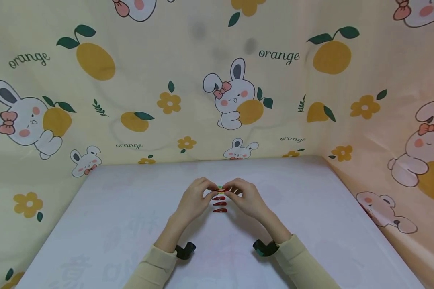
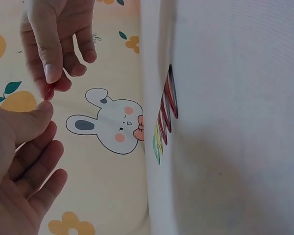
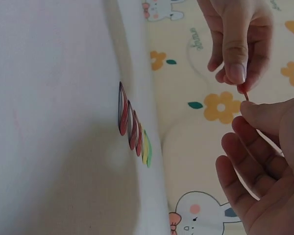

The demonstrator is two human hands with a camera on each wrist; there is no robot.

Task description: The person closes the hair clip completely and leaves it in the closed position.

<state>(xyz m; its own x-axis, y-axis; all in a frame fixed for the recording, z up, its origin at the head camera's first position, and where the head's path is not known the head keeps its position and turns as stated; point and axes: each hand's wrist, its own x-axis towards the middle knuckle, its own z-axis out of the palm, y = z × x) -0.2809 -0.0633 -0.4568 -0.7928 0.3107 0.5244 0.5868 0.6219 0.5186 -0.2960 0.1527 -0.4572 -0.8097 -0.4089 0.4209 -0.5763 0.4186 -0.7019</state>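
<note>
My left hand [image 1: 195,199] and right hand [image 1: 247,197] meet above the table, pinching a small red snap hair clip [image 2: 49,92] between thumbs and fingertips, one hand at each end. Below them a row of snap hair clips lies on the white cloth. Three are red, like the nearest red clip [image 1: 220,210]; beyond these come a yellow clip [image 3: 145,150] and a green clip [image 3: 149,152]. In the head view the held clip overlaps the yellow and green ones. The other fingers of both hands are loosely bent.
A white-covered table [image 1: 105,224] spreads around the hands. Behind it and at the sides hangs a cream curtain [image 1: 188,48] printed with rabbits and oranges. Black wrist cameras, such as the left one [image 1: 186,251], sit at both cuffs.
</note>
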